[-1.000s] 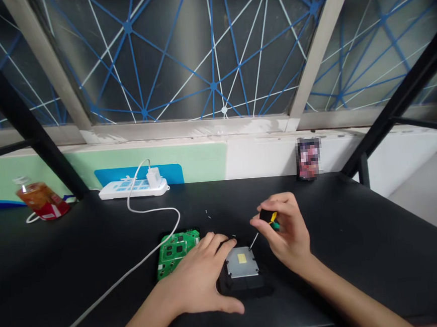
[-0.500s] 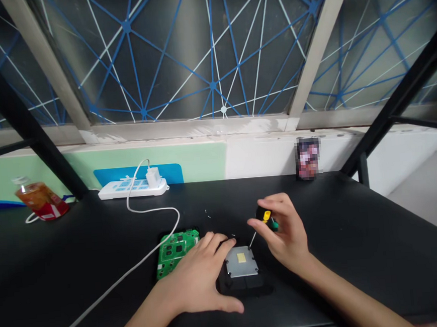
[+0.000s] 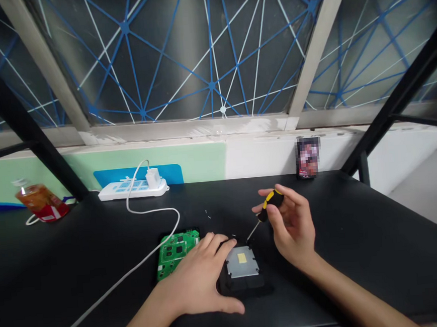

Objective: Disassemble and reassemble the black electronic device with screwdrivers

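Observation:
My right hand (image 3: pixel 293 223) holds a black and yellow screwdriver (image 3: pixel 270 203) by its handle, tilted. Its thin shaft slants down to the left, and the tip is close to the back edge of a black housing (image 3: pixel 246 283); whether it touches cannot be made out. A grey metal plate (image 3: pixel 234 269) with a small pale yellow pad (image 3: pixel 241 258) lies on that housing. My left hand (image 3: pixel 201 278) rests against the housing's left side, fingers spread, thumb at the front. Partly behind this hand lies a green circuit board (image 3: pixel 174 251) in a dark frame.
A white cable (image 3: pixel 136 265) runs across the black table (image 3: pixel 362 253) to a plug in a white power strip (image 3: pixel 110 191). Small screws (image 3: pixel 208 214) lie behind the board. An orange drink bottle (image 3: pixel 45 201) stands left; a pixelated upright object (image 3: pixel 308 157) stands back right.
My right hand has moved slightly right and turned, so the screwdriver leans more and its handle shows more fully. Its tip has shifted slightly up from the plate's corner. My left hand stays in place.

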Action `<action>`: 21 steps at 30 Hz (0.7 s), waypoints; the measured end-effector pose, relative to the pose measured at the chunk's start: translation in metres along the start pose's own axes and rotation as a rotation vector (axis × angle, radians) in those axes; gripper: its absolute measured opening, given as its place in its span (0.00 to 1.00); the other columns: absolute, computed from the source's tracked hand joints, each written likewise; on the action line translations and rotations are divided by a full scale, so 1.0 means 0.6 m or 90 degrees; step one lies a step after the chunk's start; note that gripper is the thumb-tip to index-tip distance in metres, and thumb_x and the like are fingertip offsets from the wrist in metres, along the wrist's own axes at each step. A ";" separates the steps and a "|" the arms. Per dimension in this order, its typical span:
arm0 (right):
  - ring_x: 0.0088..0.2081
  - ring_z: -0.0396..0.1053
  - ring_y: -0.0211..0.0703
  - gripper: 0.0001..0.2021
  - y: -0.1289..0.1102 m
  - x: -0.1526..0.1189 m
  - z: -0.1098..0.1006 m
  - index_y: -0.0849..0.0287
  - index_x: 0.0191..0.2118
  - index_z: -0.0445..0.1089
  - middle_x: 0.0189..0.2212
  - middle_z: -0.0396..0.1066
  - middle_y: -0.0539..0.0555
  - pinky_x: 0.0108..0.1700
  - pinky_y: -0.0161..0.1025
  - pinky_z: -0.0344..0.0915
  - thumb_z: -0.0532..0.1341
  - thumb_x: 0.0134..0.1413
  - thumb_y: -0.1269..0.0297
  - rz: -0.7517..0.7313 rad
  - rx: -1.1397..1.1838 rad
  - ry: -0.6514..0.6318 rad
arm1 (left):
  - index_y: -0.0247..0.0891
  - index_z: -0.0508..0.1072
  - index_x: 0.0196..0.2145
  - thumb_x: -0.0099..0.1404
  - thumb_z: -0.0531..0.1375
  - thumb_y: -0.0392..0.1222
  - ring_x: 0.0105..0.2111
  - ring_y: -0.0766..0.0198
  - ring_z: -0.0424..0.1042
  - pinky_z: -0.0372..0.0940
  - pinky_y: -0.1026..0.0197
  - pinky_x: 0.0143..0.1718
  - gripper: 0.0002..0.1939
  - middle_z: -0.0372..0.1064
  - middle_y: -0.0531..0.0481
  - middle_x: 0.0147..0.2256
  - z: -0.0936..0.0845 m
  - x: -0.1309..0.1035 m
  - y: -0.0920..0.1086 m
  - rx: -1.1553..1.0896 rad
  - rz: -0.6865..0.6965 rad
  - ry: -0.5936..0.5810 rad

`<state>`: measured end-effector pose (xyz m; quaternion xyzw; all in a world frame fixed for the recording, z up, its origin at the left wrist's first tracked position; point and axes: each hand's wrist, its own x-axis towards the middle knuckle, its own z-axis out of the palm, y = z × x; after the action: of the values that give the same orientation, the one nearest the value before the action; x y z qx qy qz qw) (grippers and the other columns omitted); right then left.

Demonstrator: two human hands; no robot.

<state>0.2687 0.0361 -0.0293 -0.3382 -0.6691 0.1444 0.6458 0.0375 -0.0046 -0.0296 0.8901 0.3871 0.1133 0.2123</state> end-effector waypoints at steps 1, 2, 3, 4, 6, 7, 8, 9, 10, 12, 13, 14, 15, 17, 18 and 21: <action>0.35 0.79 0.41 0.20 0.002 0.003 -0.001 0.48 0.60 0.59 0.50 0.72 0.56 0.37 0.46 0.78 0.58 0.66 0.68 0.003 0.003 0.016 | 0.42 0.55 0.68 0.52 0.69 0.66 0.62 0.40 0.57 0.57 0.38 0.63 0.53 0.58 0.40 0.62 -0.001 0.000 0.001 -0.002 -0.001 -0.002; 0.35 0.79 0.41 0.19 0.004 0.006 -0.001 0.48 0.59 0.59 0.50 0.72 0.56 0.38 0.46 0.78 0.58 0.66 0.67 0.007 0.006 0.030 | 0.42 0.55 0.68 0.52 0.69 0.66 0.62 0.40 0.57 0.56 0.38 0.63 0.53 0.58 0.40 0.62 -0.002 0.001 0.001 -0.002 -0.003 -0.004; 0.35 0.79 0.41 0.18 0.006 0.009 -0.001 0.48 0.59 0.59 0.49 0.72 0.55 0.38 0.46 0.78 0.58 0.65 0.67 0.012 0.011 0.042 | 0.42 0.55 0.68 0.52 0.69 0.65 0.62 0.40 0.57 0.56 0.38 0.63 0.53 0.58 0.40 0.63 -0.003 0.001 0.002 -0.002 -0.006 -0.007; 0.35 0.79 0.41 0.18 0.008 0.013 -0.002 0.48 0.58 0.59 0.49 0.72 0.55 0.39 0.45 0.78 0.58 0.65 0.67 0.017 0.017 0.052 | 0.42 0.55 0.68 0.52 0.69 0.65 0.62 0.40 0.57 0.56 0.38 0.64 0.53 0.58 0.40 0.63 -0.004 0.001 0.003 -0.001 -0.008 -0.010; 0.35 0.79 0.40 0.17 0.014 0.019 -0.002 0.48 0.57 0.59 0.48 0.71 0.54 0.39 0.44 0.79 0.59 0.65 0.67 0.031 0.023 0.067 | 0.42 0.55 0.68 0.53 0.69 0.65 0.63 0.39 0.56 0.56 0.38 0.63 0.53 0.57 0.40 0.63 -0.004 0.000 0.002 0.000 -0.011 -0.012; 0.35 0.79 0.40 0.17 0.017 0.021 -0.002 0.48 0.56 0.59 0.47 0.71 0.53 0.38 0.43 0.79 0.59 0.65 0.66 0.039 0.023 0.072 | 0.43 0.54 0.69 0.53 0.69 0.65 0.63 0.39 0.56 0.56 0.38 0.63 0.53 0.57 0.40 0.64 -0.004 -0.001 0.002 0.000 -0.011 -0.012; 0.35 0.79 0.40 0.16 0.020 0.023 -0.002 0.48 0.55 0.59 0.47 0.71 0.53 0.37 0.42 0.79 0.59 0.64 0.66 0.049 0.021 0.077 | 0.44 0.54 0.69 0.53 0.69 0.65 0.64 0.39 0.56 0.55 0.37 0.64 0.53 0.57 0.41 0.64 -0.003 -0.003 0.001 -0.001 -0.010 -0.011; 0.35 0.80 0.40 0.16 0.024 0.025 -0.002 0.49 0.55 0.58 0.46 0.71 0.53 0.37 0.42 0.79 0.59 0.64 0.66 0.059 0.019 0.080 | 0.45 0.54 0.69 0.53 0.69 0.65 0.64 0.38 0.55 0.55 0.36 0.64 0.53 0.56 0.41 0.64 -0.002 -0.004 -0.001 -0.002 -0.008 -0.012; 0.35 0.80 0.40 0.16 0.029 0.026 -0.002 0.50 0.54 0.58 0.46 0.71 0.54 0.37 0.42 0.79 0.59 0.64 0.65 0.067 0.018 0.082 | 0.46 0.54 0.69 0.53 0.69 0.65 0.65 0.36 0.53 0.54 0.35 0.64 0.53 0.56 0.41 0.65 -0.002 -0.006 -0.002 -0.002 -0.007 -0.013; 0.34 0.80 0.40 0.15 0.038 0.027 -0.002 0.51 0.54 0.58 0.45 0.71 0.54 0.38 0.42 0.79 0.60 0.63 0.65 0.084 0.018 0.081 | 0.47 0.54 0.69 0.53 0.69 0.65 0.67 0.33 0.50 0.51 0.33 0.65 0.53 0.54 0.41 0.66 -0.001 -0.009 -0.004 0.003 -0.009 -0.018; 0.34 0.80 0.40 0.16 0.042 0.027 -0.002 0.51 0.54 0.58 0.45 0.71 0.54 0.38 0.42 0.79 0.60 0.63 0.64 0.092 0.020 0.079 | 0.46 0.54 0.69 0.53 0.69 0.65 0.68 0.31 0.48 0.50 0.31 0.65 0.53 0.54 0.40 0.67 -0.001 -0.009 -0.005 0.006 -0.011 -0.023; 0.35 0.80 0.41 0.16 0.046 0.028 -0.002 0.51 0.54 0.58 0.46 0.71 0.55 0.38 0.42 0.79 0.60 0.63 0.64 0.101 0.022 0.078 | 0.46 0.55 0.69 0.53 0.69 0.66 0.68 0.30 0.47 0.49 0.30 0.65 0.53 0.53 0.40 0.67 -0.002 -0.010 -0.004 0.010 -0.013 -0.028; 0.35 0.80 0.41 0.16 0.050 0.028 -0.003 0.52 0.54 0.58 0.46 0.71 0.55 0.38 0.42 0.79 0.60 0.63 0.63 0.109 0.024 0.077 | 0.46 0.55 0.69 0.53 0.69 0.67 0.68 0.30 0.46 0.49 0.30 0.65 0.53 0.53 0.39 0.67 -0.004 -0.010 -0.003 0.014 -0.015 -0.035; 0.35 0.80 0.42 0.16 0.056 0.028 -0.004 0.52 0.54 0.58 0.46 0.71 0.55 0.39 0.42 0.79 0.61 0.63 0.62 0.125 0.026 0.075 | 0.45 0.55 0.69 0.52 0.68 0.69 0.69 0.30 0.45 0.48 0.30 0.66 0.54 0.53 0.39 0.68 -0.008 -0.009 0.001 0.022 -0.021 -0.048; 0.35 0.80 0.42 0.17 0.058 0.028 -0.004 0.52 0.54 0.58 0.46 0.71 0.55 0.39 0.43 0.79 0.61 0.62 0.62 0.133 0.025 0.074 | 0.44 0.55 0.69 0.52 0.68 0.70 0.69 0.30 0.45 0.48 0.30 0.66 0.54 0.53 0.39 0.68 -0.010 -0.009 0.003 0.025 -0.024 -0.054; 0.35 0.80 0.42 0.17 0.060 0.030 -0.005 0.53 0.53 0.58 0.46 0.72 0.56 0.40 0.44 0.79 0.61 0.62 0.61 0.156 0.022 0.064 | 0.43 0.55 0.69 0.53 0.66 0.71 0.69 0.30 0.45 0.48 0.30 0.66 0.54 0.53 0.39 0.68 -0.014 -0.008 0.005 0.027 -0.029 -0.058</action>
<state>0.2822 0.0732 -0.0381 -0.4131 -0.5870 0.2162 0.6618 0.0329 -0.0076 -0.0210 0.8895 0.3998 0.0595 0.2130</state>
